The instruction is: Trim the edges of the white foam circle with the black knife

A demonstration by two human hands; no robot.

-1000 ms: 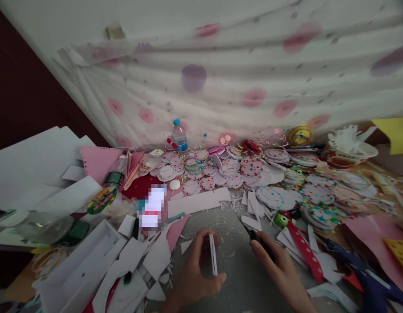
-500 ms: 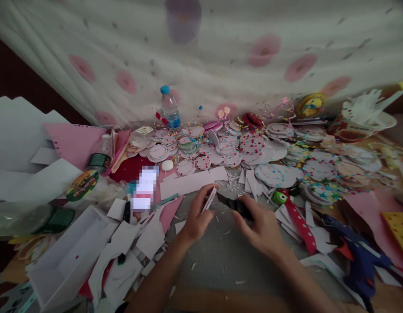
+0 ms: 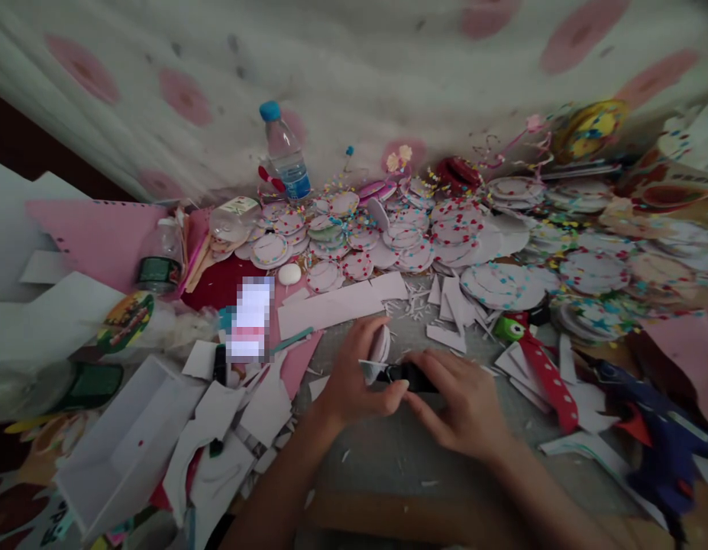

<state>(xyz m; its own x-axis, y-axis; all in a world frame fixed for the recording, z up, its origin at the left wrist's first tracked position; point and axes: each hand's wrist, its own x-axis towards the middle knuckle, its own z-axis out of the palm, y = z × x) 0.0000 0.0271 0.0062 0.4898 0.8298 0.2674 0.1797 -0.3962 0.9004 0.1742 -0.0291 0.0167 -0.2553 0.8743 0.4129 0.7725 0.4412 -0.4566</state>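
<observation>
My left hand is curled round a small white disc, a thin round piece seen partly edge-on. My right hand grips a black utility knife, which lies sideways with its front end toward my left palm. The pale blade reaches in beside the disc, and my left thumb tip rests by the knife's front end. My fingers cover part of the disc and the knife. Both hands are just above a grey-green cutting mat with thin white scraps on it.
Piles of white discs with coloured confetti line the back. A water bottle stands behind them. On the right lie a blue glue gun and a red dotted strip. On the left are a white box, a phone and white offcuts.
My hands have come together. The knife has swung level, its blade now beside the disc in my left hand, and my left thumb has moved to its front end. The camera view has shifted slightly.
</observation>
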